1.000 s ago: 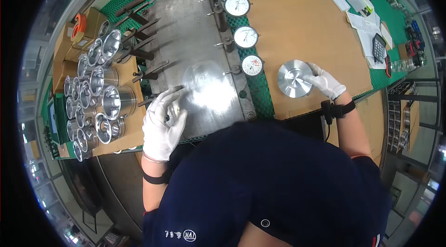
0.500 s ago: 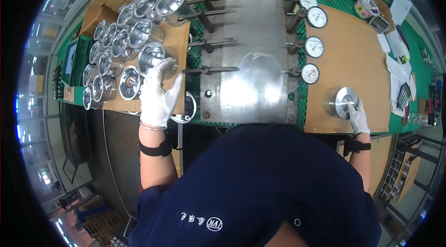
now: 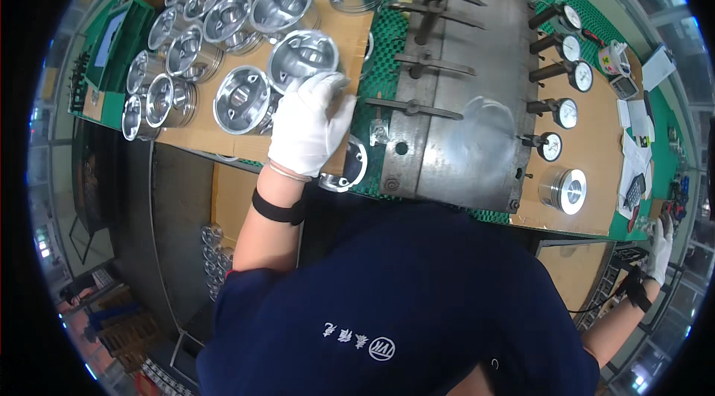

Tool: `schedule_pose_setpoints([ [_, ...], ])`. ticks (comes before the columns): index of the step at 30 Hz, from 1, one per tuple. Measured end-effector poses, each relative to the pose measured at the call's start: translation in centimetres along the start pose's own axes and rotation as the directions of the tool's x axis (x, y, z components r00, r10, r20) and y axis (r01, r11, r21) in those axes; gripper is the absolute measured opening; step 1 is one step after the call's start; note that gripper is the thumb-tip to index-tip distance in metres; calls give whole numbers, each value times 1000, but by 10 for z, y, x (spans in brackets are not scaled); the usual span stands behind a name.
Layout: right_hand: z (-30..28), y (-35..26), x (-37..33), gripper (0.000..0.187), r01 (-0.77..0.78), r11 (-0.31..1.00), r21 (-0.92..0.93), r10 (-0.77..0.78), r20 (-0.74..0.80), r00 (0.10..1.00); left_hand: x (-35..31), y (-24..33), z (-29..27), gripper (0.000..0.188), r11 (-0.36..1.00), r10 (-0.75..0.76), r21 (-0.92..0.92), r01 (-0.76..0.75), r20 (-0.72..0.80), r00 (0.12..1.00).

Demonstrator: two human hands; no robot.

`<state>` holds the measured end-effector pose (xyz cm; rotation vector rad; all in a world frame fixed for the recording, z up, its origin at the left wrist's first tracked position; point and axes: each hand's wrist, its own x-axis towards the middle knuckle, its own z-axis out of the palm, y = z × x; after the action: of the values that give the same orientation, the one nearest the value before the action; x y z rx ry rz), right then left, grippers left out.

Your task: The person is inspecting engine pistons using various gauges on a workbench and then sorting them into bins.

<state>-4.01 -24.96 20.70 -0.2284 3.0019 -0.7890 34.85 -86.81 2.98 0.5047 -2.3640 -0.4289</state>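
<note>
Shiny cast-metal piston (image 3: 302, 59), hollow side up, round w/ ribbed inner walls, sits upper-left of centre on cardboard sheet (image 3: 223, 141) among similar pistons. Left hand (image 3: 309, 124), white knit glove, lies palm-down against its lower rim, fingers together, touching not clamped. Right hand (image 3: 658, 248), gloved, far right edge off bench; finger state can't tell. Dull steel plate (image 3: 465, 98) centre.
</note>
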Motion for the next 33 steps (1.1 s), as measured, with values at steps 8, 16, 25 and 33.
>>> schedule_pose_setpoints([
  [8, -55, -65, -20, 44, 8, 998, 55, -9, 12, 1000, -4, -13, -11, 29, 993, 19, -116, -29, -80, 997],
  [16, -36, -109, -30, 44, 47, 998, 48, -49, 40, 998, -5, -33, -18, 32, 990, 30, -131, -49, -143, 989],
  [25, -59, -119, 4, 42, 226, 973, -42, -222, 88, 971, 10, -37, -18, 38, 997, 1, 73, 7, -111, 994],
  [33, -61, -176, 130, 42, 628, 478, -614, -646, 239, 725, 23, -37, 13, 58, 846, -325, 471, 249, 87, 942],
])
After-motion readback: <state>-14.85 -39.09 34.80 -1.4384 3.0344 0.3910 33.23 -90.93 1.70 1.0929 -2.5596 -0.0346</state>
